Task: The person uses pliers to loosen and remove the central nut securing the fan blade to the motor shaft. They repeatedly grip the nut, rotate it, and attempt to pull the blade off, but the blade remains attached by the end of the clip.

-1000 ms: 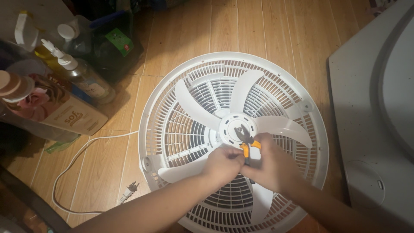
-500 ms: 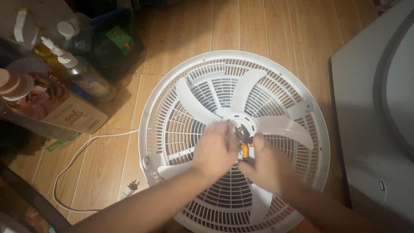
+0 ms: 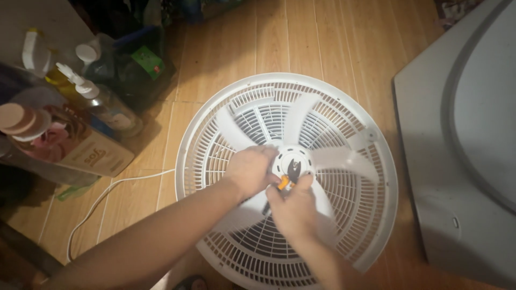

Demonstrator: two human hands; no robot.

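Gripping pliers [image 3: 289, 174] in our right hand [image 3: 294, 208], left hand [image 3: 250, 169] clamped on the hub [image 3: 293, 161]; blades [image 3: 301, 115] look thin, flexy — hold the hub.

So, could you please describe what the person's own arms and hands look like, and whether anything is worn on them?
Both forearms come in bare from the bottom edge, with no sleeves in view. The left hand and right hand are ungloved. No watch, ring or bracelet shows, though the picture is somewhat blurred, so a small item could be missed.
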